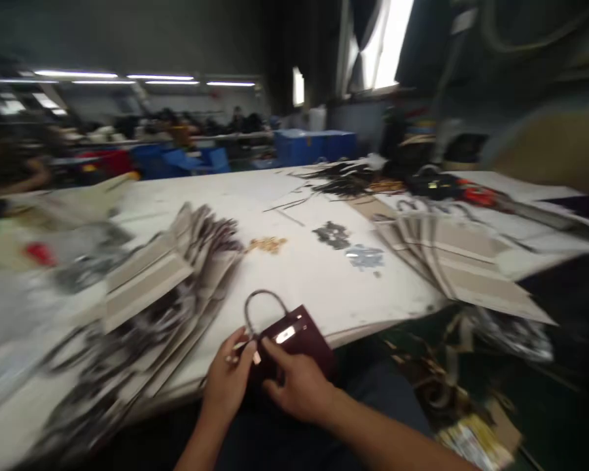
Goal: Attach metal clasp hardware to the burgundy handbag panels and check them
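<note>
A small dark maroon handbag (pixel 314 343) with a looped top handle and shiny metal clasp pieces is held at the table's front edge, tilted. My left hand (pixel 228 376) is closed on its left side, thumb and fingers pinched near the base of the handle. Across the bag's front lies my right hand (pixel 299 386), its index finger pressed near the metal piece and its other fingers curled against the bag. Part of the bag's lower side is hidden behind my hands.
A pile of flat bag pieces (pixel 150 281) spreads on the left. Gold bits (pixel 267 244), dark metal bits (pixel 332 235) and silvery bits (pixel 364 256) lie mid-table. More beige-lined pieces (pixel 464 261) overhang the right edge; black strips (pixel 343 178) lie behind. Scraps (pixel 442 392) litter the floor.
</note>
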`<action>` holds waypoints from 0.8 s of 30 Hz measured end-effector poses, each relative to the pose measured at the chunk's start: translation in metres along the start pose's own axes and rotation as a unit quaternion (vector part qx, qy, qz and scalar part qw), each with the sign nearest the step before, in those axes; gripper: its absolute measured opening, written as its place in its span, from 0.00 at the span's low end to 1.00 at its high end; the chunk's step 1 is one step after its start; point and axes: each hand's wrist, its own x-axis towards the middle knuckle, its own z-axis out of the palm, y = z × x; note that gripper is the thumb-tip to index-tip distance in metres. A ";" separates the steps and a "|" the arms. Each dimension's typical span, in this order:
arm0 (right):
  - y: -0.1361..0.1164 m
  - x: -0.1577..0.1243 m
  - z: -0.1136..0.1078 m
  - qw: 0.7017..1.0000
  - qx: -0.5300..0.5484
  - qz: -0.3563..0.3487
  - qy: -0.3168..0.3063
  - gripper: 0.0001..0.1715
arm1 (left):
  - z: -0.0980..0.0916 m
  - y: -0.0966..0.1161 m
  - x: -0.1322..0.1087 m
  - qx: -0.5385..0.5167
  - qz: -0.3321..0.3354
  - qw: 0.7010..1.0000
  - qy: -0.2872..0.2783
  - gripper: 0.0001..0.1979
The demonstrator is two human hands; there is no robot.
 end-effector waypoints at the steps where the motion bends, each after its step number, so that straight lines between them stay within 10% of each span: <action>1: 0.002 0.003 0.009 0.999 0.028 0.005 -0.015 0.36 | -0.026 -0.010 -0.016 -0.012 -0.036 0.999 0.021 0.20; 4: 0.010 0.005 0.011 0.993 0.102 0.037 -0.040 0.39 | -0.051 -0.019 -0.048 -0.111 -0.119 0.986 0.047 0.25; 10: 0.008 -0.008 -0.005 0.984 0.163 0.054 -0.055 0.42 | -0.036 0.001 -0.064 -0.182 -0.131 0.972 0.075 0.25; 24: 0.000 -0.002 -0.031 0.966 0.246 0.069 0.032 0.37 | -0.053 0.007 -0.026 -0.218 -0.189 0.956 0.043 0.23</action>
